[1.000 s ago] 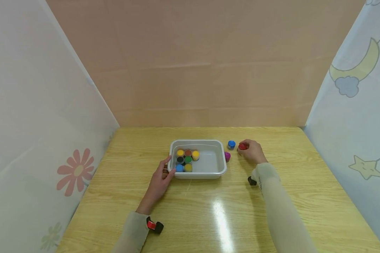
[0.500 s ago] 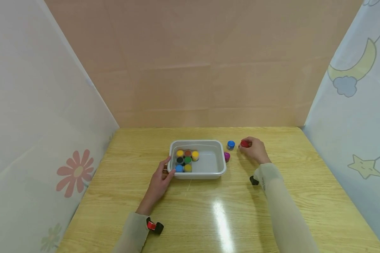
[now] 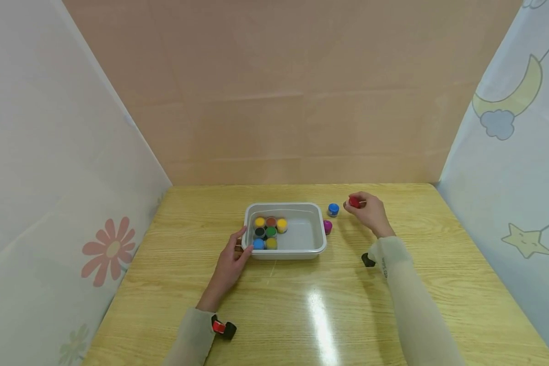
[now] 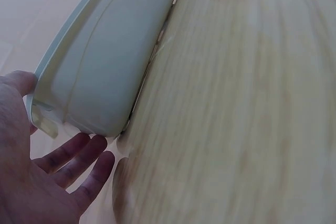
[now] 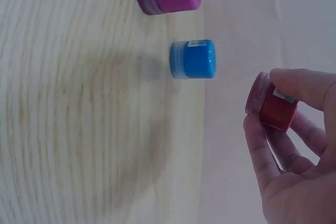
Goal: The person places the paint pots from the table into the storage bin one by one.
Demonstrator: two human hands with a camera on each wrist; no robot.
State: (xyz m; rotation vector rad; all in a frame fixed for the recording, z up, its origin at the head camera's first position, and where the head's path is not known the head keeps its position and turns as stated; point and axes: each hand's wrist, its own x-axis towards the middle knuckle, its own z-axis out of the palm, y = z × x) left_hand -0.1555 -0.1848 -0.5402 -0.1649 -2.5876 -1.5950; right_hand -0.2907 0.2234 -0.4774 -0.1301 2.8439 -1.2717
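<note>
My right hand point(image 3: 370, 213) pinches a small red paint pot point(image 5: 277, 106) between thumb and fingers, tilted and raised off the table. To its left stand a blue paint pot point(image 3: 333, 209) and a purple paint pot point(image 3: 328, 226), the latter close beside a white plastic tray point(image 3: 302, 252). My left hand point(image 3: 231, 259) holds the tray's left end; in the left wrist view the thumb lies at the rim and fingers touch the outer corner below. Inside the tray's left half, several paint pots point(image 3: 271, 231) sit together, with yellow, brown, black, green and blue tops.
The tray stands on a wood-grain table point(image 3: 297, 305) that reaches a tan backdrop point(image 3: 297, 101). Pale patterned panels point(image 3: 508, 178) flank both sides. A black wrist strap piece point(image 3: 368, 260) hangs at my right cuff.
My right hand has lifted the red paint pot off the table, raising it and shifting slightly right, away from the blue pot. My left hand stays at the tray.
</note>
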